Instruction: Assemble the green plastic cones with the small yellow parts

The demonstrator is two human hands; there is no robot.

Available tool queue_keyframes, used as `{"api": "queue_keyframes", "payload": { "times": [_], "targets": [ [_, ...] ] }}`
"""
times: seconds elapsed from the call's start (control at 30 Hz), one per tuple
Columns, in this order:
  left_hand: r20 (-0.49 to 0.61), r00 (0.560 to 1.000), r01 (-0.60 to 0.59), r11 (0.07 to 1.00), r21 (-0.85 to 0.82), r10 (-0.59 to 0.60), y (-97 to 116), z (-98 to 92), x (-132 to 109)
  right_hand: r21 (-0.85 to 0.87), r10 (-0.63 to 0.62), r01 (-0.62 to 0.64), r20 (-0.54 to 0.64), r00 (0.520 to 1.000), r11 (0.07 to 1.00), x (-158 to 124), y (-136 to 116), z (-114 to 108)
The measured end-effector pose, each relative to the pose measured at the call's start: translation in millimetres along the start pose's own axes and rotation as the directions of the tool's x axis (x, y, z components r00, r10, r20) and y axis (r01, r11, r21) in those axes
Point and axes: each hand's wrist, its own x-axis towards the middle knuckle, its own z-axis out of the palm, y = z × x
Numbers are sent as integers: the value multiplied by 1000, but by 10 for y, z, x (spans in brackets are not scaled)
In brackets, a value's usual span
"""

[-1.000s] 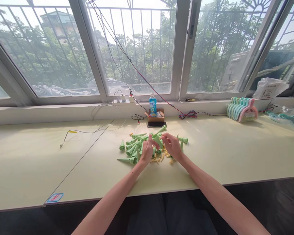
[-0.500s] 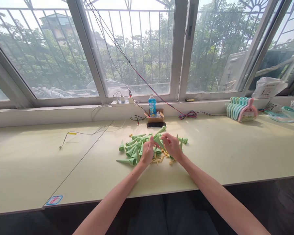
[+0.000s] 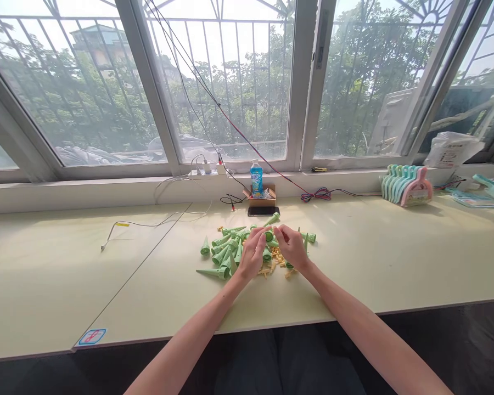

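Observation:
My left hand is closed around a light green plastic plant watering spike, its round end partly showing between my hands. The fingers of my right hand are pinched together at the top of that spike; whatever is in them is too small to make out. Around and under both hands lies a pile of similar green spikes, pointing various ways. Small yellow plastic pieces are scattered on the table between my wrists.
Behind the pile, a black phone lies before a small cardboard box and a blue-labelled bottle. Cables run along the sill. Pastel hangers stand at right. A white cable lies at left.
The held spike has turned, so its slanting cone no longer shows between my hands. My left fingers have come up over it, closer to my right fingertips.

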Motion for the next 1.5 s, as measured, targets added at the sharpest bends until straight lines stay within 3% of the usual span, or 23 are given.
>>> {"api": "queue_keyframes", "payload": {
  "times": [0.2,0.37,0.6,0.77,1.07,1.33,1.5],
  "targets": [
    [-29,999,-16,999,31,17,-27,24,-4,-20,11,-12,-34,999,1000,1,-23,-4],
    [-110,986,109,987,-117,-122,-52,75,11,8,12,-12,-59,998,1000,-7,-20,-7],
    [-172,959,213,972,-97,-227,-73,62,23,69,-5,3,27,1000,998,-18,-28,-17],
    [-178,964,186,980,-76,-197,-64,58,23,88,-23,15,95,995,996,-16,-26,-5],
    [-83,993,80,997,-7,-80,-23,52,11,53,8,-11,54,999,999,-6,11,11],
    [-56,997,-51,999,16,51,-62,48,9,-40,27,-27,4,1000,999,13,1,16],
    [-77,994,-68,994,80,74,-83,70,4,-48,24,-25,-13,1000,999,6,5,21]
  ]
}}
